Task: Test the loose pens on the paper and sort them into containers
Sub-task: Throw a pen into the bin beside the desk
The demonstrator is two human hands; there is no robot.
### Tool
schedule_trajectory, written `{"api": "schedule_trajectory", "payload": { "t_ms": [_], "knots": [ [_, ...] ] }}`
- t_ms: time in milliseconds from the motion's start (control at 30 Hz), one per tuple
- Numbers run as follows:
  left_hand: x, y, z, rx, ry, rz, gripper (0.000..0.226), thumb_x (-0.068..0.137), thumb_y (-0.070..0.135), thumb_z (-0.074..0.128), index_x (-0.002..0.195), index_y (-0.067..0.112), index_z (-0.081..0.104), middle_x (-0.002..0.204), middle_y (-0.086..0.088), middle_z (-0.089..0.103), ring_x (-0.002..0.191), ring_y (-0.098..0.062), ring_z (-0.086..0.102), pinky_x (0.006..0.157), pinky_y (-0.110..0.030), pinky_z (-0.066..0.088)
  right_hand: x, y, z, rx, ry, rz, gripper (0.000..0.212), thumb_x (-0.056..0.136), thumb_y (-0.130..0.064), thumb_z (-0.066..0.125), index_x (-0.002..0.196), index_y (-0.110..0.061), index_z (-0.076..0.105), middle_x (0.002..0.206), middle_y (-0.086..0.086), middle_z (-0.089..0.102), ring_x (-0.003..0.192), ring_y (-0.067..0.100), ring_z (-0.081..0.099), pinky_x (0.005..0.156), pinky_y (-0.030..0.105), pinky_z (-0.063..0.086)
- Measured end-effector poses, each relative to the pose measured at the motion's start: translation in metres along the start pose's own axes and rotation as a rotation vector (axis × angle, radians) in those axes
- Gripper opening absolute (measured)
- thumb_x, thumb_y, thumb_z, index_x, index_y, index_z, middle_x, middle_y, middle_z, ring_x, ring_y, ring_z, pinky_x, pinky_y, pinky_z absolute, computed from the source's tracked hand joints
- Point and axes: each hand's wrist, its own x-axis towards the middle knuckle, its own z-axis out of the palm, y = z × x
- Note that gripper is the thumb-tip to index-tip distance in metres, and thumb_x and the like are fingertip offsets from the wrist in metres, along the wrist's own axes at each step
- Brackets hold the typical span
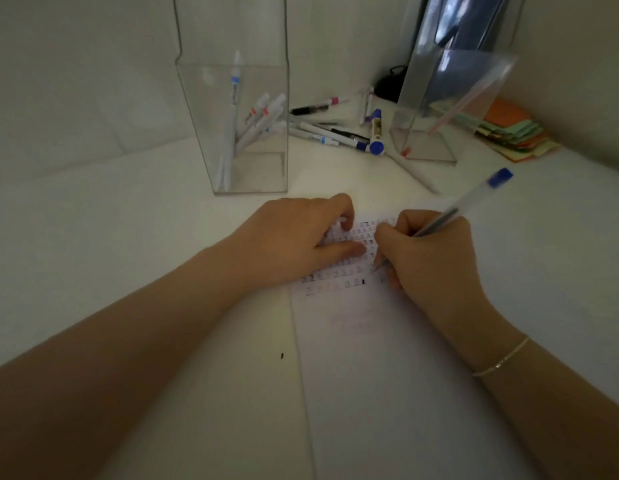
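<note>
Blur hides the labels on the pens (252, 123) standing in my left clear container (232, 98). My left hand (297, 237) lies flat, fingers loosely spread, pressing the paper (370, 358) on the bench (93, 202). My right hand (429, 258) pinches a blue-capped pen (474, 199), tip on the paper; its marks are illegible.

Non-task items as I see them through the head camera. At far right, a fanned stack of sticky notes (509, 133) in orange, green and yellow lies on the white desk (93, 237), beside the wall. Behind the pen area, a black object (391, 83) sits in the corner; I cannot identify it. A small dark speck (282, 355) marks the desk surface.
</note>
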Motion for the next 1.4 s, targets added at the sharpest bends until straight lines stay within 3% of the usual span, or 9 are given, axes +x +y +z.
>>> {"api": "schedule_trajectory", "payload": {
  "t_ms": [233, 367, 700, 900, 1133, 1300, 1400],
  "knots": [
    [0.000, -0.002, 0.002, 0.004, 0.013, 0.004, 0.038, 0.083, 0.062, 0.042, 0.100, 0.028, 0.047, 0.063, 0.010, 0.047, 0.057, 0.000, 0.044, 0.054, -0.021, 0.035, 0.001, 0.005, 0.002, -0.081, -0.019, -0.040, 0.026, 0.078, -0.001, 0.061, 0.059, 0.014, 0.053, 0.046, 0.023, 0.054, 0.027, 0.008, 0.043, 0.035, 0.012, 0.036],
    [0.001, -0.002, 0.003, 0.020, 0.013, 0.007, 0.036, 0.084, 0.060, 0.043, 0.100, 0.028, 0.047, 0.060, 0.012, 0.043, 0.054, -0.001, 0.042, 0.052, -0.019, 0.029, 0.000, 0.005, 0.003, -0.101, -0.007, -0.077, 0.027, 0.080, 0.000, 0.060, 0.060, 0.016, 0.050, 0.053, 0.032, 0.052, 0.031, 0.012, 0.043, 0.035, 0.011, 0.035],
    [0.001, -0.001, 0.002, 0.021, -0.003, 0.000, 0.037, 0.082, 0.060, 0.040, 0.100, 0.028, 0.046, 0.058, 0.012, 0.040, 0.051, 0.000, 0.040, 0.051, -0.020, 0.029, 0.001, 0.006, 0.002, -0.102, -0.014, -0.083, 0.026, 0.079, 0.000, 0.060, 0.061, 0.016, 0.050, 0.055, 0.034, 0.050, 0.033, 0.015, 0.043, 0.035, 0.014, 0.036],
    [0.001, 0.000, 0.000, 0.017, -0.015, -0.002, 0.040, 0.081, 0.061, 0.037, 0.101, 0.028, 0.046, 0.058, 0.013, 0.040, 0.051, 0.000, 0.040, 0.052, -0.022, 0.031, -0.001, 0.004, 0.001, -0.052, -0.057, -0.069, 0.027, 0.080, 0.000, 0.061, 0.061, 0.017, 0.054, 0.051, 0.032, 0.053, 0.025, 0.007, 0.043, 0.034, 0.015, 0.039],
    [0.000, -0.001, 0.003, 0.013, 0.008, 0.008, 0.035, 0.085, 0.059, 0.042, 0.100, 0.028, 0.048, 0.059, 0.013, 0.040, 0.055, 0.001, 0.043, 0.052, -0.019, 0.029, 0.001, 0.009, 0.000, -0.104, 0.010, -0.132, 0.030, 0.081, -0.002, 0.060, 0.059, 0.015, 0.047, 0.055, 0.033, 0.048, 0.042, 0.029, 0.040, 0.041, 0.021, 0.038],
    [0.002, 0.002, 0.002, -0.193, 0.120, 0.087, 0.038, 0.092, 0.033, 0.026, 0.103, 0.019, 0.060, 0.082, 0.009, 0.047, 0.071, -0.005, 0.044, 0.067, -0.021, 0.035, 0.008, 0.006, -0.014, 0.500, 0.091, 0.075, 0.022, 0.083, -0.021, 0.067, 0.063, -0.017, 0.060, 0.062, 0.005, 0.064, 0.047, 0.014, 0.053, 0.049, 0.021, 0.045],
    [0.003, 0.003, 0.004, -0.249, 0.126, 0.102, 0.036, 0.094, 0.021, 0.030, 0.112, 0.016, 0.060, 0.091, 0.003, 0.050, 0.078, -0.009, 0.049, 0.076, -0.023, 0.037, 0.009, 0.002, -0.016, 0.898, 0.122, 0.210, 0.015, 0.089, -0.017, 0.058, 0.075, -0.012, 0.061, 0.068, 0.002, 0.069, 0.063, 0.016, 0.068, 0.061, 0.026, 0.055]
  ]
}}
